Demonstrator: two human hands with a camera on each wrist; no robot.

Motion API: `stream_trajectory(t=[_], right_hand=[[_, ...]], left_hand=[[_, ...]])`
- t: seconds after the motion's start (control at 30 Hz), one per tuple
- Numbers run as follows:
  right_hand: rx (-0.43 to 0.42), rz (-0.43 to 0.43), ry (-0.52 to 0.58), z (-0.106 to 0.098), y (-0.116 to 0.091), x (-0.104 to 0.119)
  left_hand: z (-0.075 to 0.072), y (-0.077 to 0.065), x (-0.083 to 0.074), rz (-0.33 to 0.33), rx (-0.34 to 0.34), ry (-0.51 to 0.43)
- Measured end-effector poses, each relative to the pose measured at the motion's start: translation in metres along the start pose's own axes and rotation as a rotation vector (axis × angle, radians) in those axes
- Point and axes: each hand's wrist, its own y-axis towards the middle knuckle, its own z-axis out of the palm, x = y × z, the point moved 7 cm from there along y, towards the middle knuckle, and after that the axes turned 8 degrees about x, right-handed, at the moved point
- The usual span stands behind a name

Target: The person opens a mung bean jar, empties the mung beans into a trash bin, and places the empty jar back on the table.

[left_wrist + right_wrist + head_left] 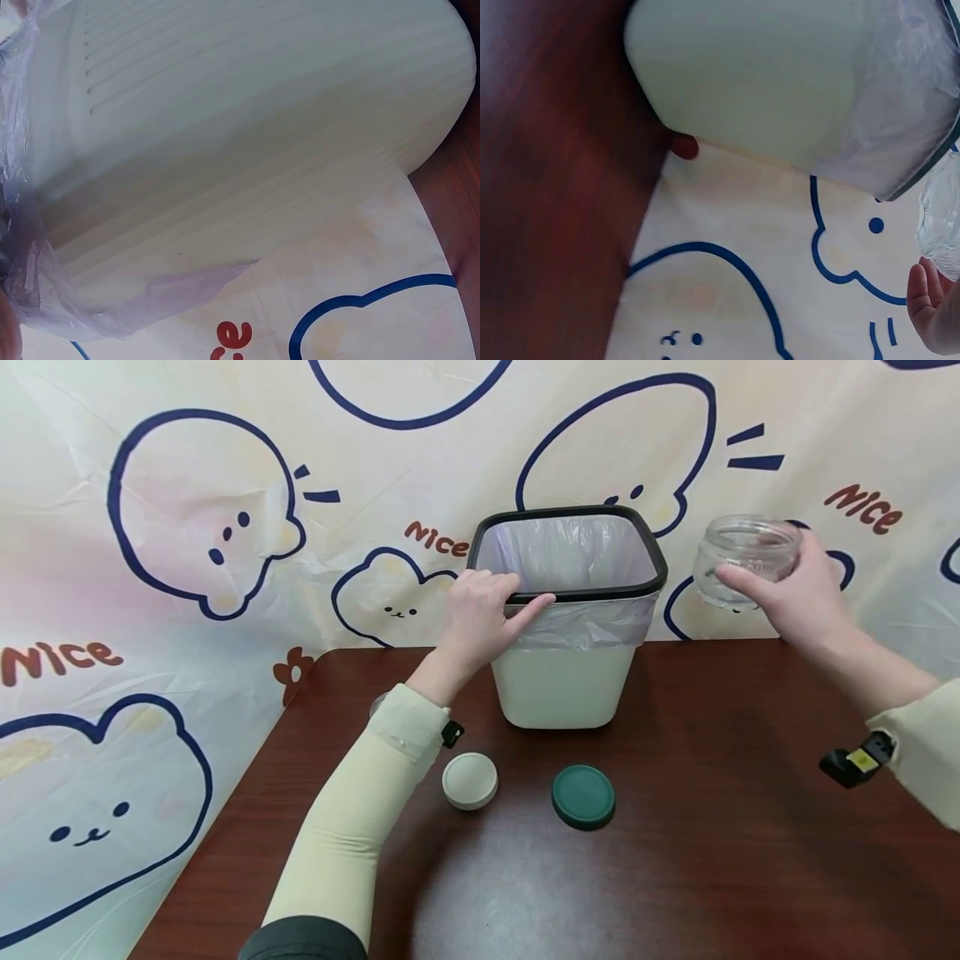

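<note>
A pale trash bin with a black rim and a translucent liner bag stands at the back of the table. My left hand grips the near left part of its rim, thumb along the front edge. To the right of the bin, above table height, my right hand holds a clear glass jar, lidless and roughly upright. In the right wrist view the jar sits close to the bin's rim. A white lid and a green lid lie on the table in front of the bin.
The dark wooden table ends at a wall sheet printed with cartoon figures. A clear object, mostly hidden by my left forearm, is left of the bin.
</note>
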Motion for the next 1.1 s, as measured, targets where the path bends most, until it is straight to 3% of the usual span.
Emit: stream_trajectory(t=[0.2,0.4,0.67,0.8,1.1], right_hand=[[0.026,-0.054,-0.036,0.010,-0.019,-0.021],[0.136,-0.073,-0.058,0.028,-0.039,-0.042],[0.234,-0.092,-0.120,0.053,-0.056,-0.071],[0.267,-0.102,-0.109,0.065,-0.061,-0.080],[0.321,-0.038,-0.037,0.090,-0.064,-0.103]], left_hand=[[-0.001,0.000,0.000,0.003,0.001,0.002],[-0.003,0.001,0.000,0.005,-0.004,0.000],[0.000,0.000,-0.001,-0.012,0.043,0.006],[0.001,0.000,-0.001,-0.009,0.037,0.006],[0.000,0.001,0.000,-0.009,0.031,0.014]])
